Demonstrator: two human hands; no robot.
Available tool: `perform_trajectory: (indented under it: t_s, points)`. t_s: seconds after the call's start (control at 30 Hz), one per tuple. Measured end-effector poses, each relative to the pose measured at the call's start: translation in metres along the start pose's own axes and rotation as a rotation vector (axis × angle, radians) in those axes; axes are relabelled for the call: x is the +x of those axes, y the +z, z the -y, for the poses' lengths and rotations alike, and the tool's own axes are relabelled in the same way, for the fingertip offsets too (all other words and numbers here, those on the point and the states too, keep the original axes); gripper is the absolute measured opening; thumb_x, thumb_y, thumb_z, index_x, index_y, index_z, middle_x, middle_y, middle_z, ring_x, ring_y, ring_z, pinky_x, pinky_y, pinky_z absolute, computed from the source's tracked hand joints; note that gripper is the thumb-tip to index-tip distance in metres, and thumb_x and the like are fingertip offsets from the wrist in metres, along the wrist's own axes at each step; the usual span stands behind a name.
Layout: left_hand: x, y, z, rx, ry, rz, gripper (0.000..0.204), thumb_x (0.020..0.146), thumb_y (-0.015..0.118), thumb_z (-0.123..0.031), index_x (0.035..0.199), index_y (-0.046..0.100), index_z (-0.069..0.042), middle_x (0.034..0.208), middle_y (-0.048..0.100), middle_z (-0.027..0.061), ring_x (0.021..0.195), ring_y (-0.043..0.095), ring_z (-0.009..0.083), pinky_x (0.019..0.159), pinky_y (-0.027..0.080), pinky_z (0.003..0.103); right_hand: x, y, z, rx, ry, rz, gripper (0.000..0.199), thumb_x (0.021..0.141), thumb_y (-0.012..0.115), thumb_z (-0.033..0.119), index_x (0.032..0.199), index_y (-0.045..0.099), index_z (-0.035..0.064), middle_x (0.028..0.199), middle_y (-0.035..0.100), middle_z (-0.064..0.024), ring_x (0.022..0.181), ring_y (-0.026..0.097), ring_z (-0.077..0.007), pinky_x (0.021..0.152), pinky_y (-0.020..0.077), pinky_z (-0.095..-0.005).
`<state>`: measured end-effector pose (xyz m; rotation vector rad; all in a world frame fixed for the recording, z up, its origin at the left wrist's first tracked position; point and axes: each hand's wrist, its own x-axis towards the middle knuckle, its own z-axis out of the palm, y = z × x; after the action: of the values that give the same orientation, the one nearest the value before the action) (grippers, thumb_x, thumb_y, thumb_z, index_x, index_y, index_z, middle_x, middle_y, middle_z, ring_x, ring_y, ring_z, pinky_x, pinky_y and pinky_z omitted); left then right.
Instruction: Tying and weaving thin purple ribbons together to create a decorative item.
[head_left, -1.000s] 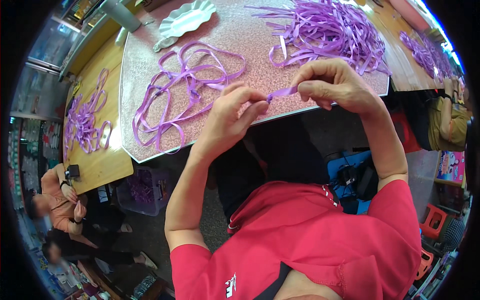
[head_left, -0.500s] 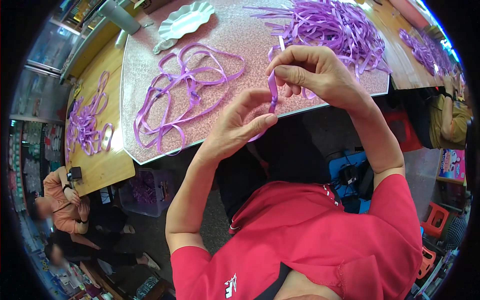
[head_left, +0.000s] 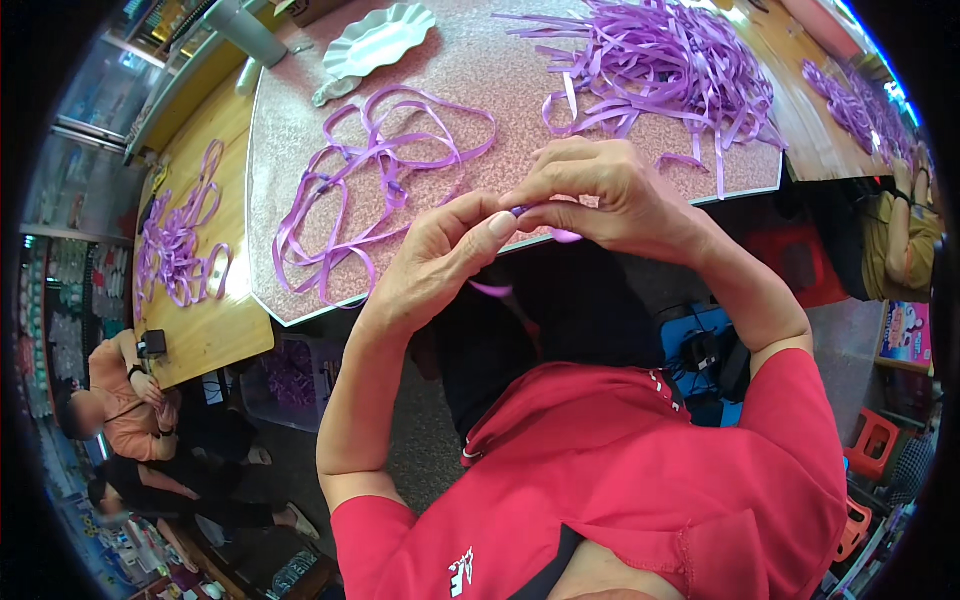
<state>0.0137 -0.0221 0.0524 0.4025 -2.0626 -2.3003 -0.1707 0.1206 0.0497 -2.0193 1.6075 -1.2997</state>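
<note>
My left hand point(head_left: 440, 250) and my right hand point(head_left: 610, 195) meet just over the near edge of the table. Between their pinched fingertips is a purple ribbon point(head_left: 518, 211), of which only a small darker part shows; the fingers cover the rest. A loose length of it hangs below my left hand. On the table to the left lie looped purple ribbons point(head_left: 385, 165) with small knots. Beyond my right hand spreads a big heap of purple ribbon strips point(head_left: 670, 70).
A white wavy-edged dish point(head_left: 385, 38) and a grey cylinder point(head_left: 245, 32) stand at the back left. More purple ribbons point(head_left: 180, 250) lie on the wooden table at left. A plastic bin point(head_left: 295, 375) stands beneath. Co-workers sit at left point(head_left: 125, 390) and right point(head_left: 898, 240).
My right hand has come down and left to meet my left hand. The ribbon stretch that showed between them is now mostly covered by fingers.
</note>
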Motion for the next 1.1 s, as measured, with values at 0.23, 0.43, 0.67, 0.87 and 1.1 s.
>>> perform_trajectory:
  t_s: [0.23, 0.43, 0.67, 0.87, 1.1]
  points:
    - [-0.014, -0.027, -0.008, 0.443, 0.032, -0.038, 0.025, 0.100, 0.058, -0.024, 0.095, 0.068, -0.002, 0.080, 0.061, -0.0017, 0.075, 0.053, 0.0053, 0.067, 0.043, 0.022, -0.004, -0.008, 0.005, -0.143, -0.107, -0.135, 0.011, 0.079, 0.068, 0.001, 0.090, 0.065, 0.0009, 0.083, 0.065, -0.0081, 0.079, 0.063, -0.0193, 0.071, 0.0505, -0.0316]
    - [-0.062, -0.130, 0.002, 0.365, 0.140, -0.129, 0.023, 0.098, 0.055, -0.020, 0.091, 0.066, -0.001, 0.085, 0.067, 0.0059, 0.078, 0.058, 0.0105, 0.073, 0.047, 0.027, -0.042, -0.070, -0.035, 0.108, 0.427, -0.064, 0.012, 0.090, 0.061, 0.013, 0.095, 0.064, 0.0020, 0.085, 0.063, -0.0019, 0.082, 0.061, -0.0097, 0.076, 0.0500, -0.0260]
    - [-0.117, -0.229, 0.023, 0.133, 0.319, -0.504, 0.022, 0.098, 0.053, -0.020, 0.080, 0.054, -0.007, 0.072, 0.050, 0.0012, 0.074, 0.051, 0.0152, 0.073, 0.043, 0.031, -0.074, -0.123, -0.052, 0.013, 0.598, -0.099, 0.017, 0.094, 0.061, 0.021, 0.098, 0.063, 0.0041, 0.086, 0.062, 0.0011, 0.081, 0.056, -0.0059, 0.075, 0.0462, -0.0224]
    - [-0.153, -0.300, 0.044, -0.101, 0.386, -0.937, 0.025, 0.097, 0.063, -0.027, 0.079, 0.051, -0.012, 0.073, 0.045, -0.0037, 0.069, 0.047, 0.0096, 0.065, 0.039, 0.025, -0.087, -0.128, -0.077, -0.152, 0.464, -0.184, 0.015, 0.094, 0.062, 0.018, 0.097, 0.065, 0.0032, 0.085, 0.063, 0.0014, 0.077, 0.057, -0.0061, 0.070, 0.0468, -0.0221]
    - [-0.131, -0.265, 0.044, 0.140, 0.292, -0.977, 0.024, 0.096, 0.065, -0.029, 0.085, 0.058, -0.008, 0.075, 0.052, -0.0017, 0.069, 0.051, 0.0101, 0.066, 0.042, 0.024, -0.066, -0.094, -0.037, 0.259, 0.465, -0.173, 0.018, 0.093, 0.068, 0.011, 0.107, 0.067, -0.0001, 0.090, 0.066, -0.0012, 0.085, 0.064, -0.0068, 0.077, 0.0517, -0.0215]
